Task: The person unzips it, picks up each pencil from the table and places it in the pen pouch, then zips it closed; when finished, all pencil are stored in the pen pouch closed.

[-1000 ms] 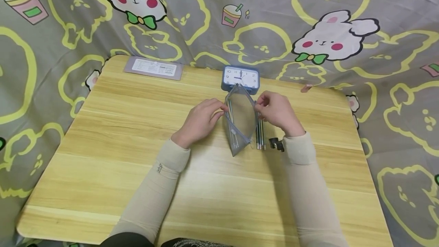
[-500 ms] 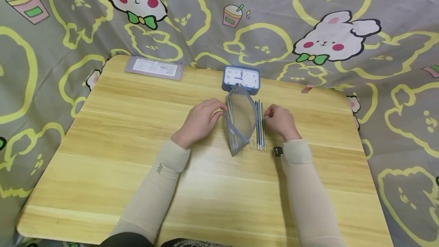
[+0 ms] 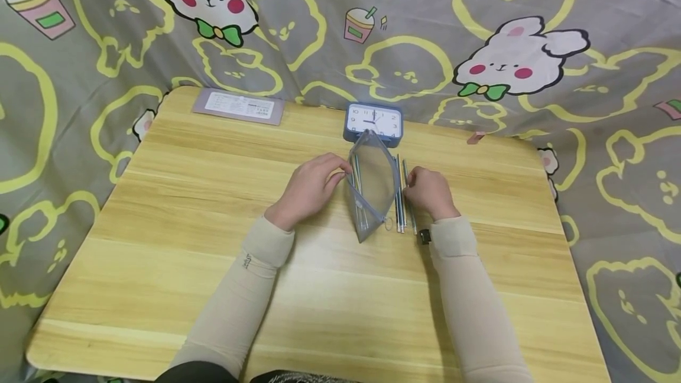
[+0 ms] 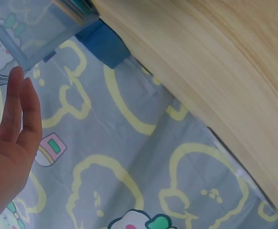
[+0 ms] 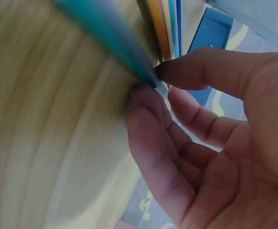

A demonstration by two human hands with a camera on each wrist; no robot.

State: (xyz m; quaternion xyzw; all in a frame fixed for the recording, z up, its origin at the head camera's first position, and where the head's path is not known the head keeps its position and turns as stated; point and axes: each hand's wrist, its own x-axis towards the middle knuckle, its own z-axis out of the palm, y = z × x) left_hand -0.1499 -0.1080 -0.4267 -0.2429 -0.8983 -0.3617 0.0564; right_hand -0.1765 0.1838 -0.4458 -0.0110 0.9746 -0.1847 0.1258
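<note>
My left hand (image 3: 313, 189) pinches the left edge of a grey see-through zip pouch (image 3: 379, 185), whose mouth gapes wide. Thin sticks show inside it along its left wall. To the right of the pouch several slim pencils (image 3: 400, 214) lie side by side. My right hand (image 3: 428, 191) pinches one teal pencil (image 5: 108, 40) between thumb and forefinger, and this pencil slants a little apart from the rest. In the right wrist view orange and blue pencils (image 5: 160, 28) stand just beyond the thumb. In the left wrist view the fingers (image 4: 15, 107) reach up to the pouch's edge.
A blue alarm clock (image 3: 373, 120) stands right behind the pouch's tip. At the back left of the wooden table (image 3: 186, 223) lies a flat mauve piece with a white label (image 3: 239, 105). A small pink block (image 3: 476, 138) sits at the back right, before a patterned curtain (image 3: 404, 70).
My right hand has left the pouch's right edge, moved down to the pencils and drawn one slightly away from the others. The left hand stays at the pouch.
</note>
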